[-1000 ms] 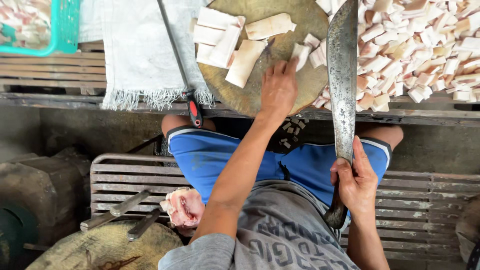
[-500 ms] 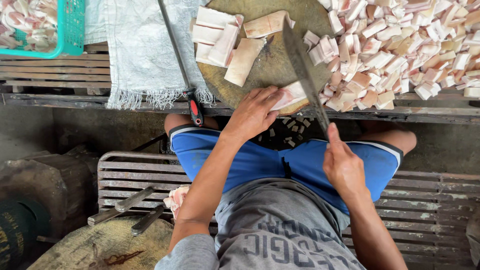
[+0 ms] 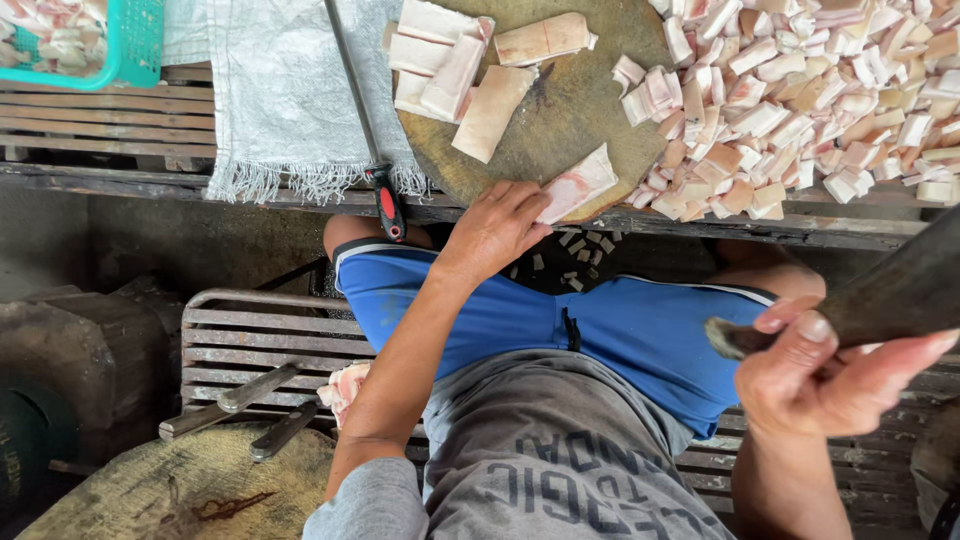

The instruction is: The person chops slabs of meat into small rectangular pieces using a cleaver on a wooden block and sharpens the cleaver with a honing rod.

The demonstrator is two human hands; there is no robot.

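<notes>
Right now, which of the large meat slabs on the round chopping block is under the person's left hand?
The slab at the near edge of the chopping block, alone, with the left hand on its end. The other slabs lie stacked at the far side, untouched.

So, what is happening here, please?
A seated person is cutting pale slabs of fatty meat on a round wooden block. The left hand presses one slab at the near edge of the block. The right hand holds a cleaver by its handle, lifted away from the block at the right. A big heap of cut pieces lies to the right of the block, and uncut slabs wait on its far side.
</notes>
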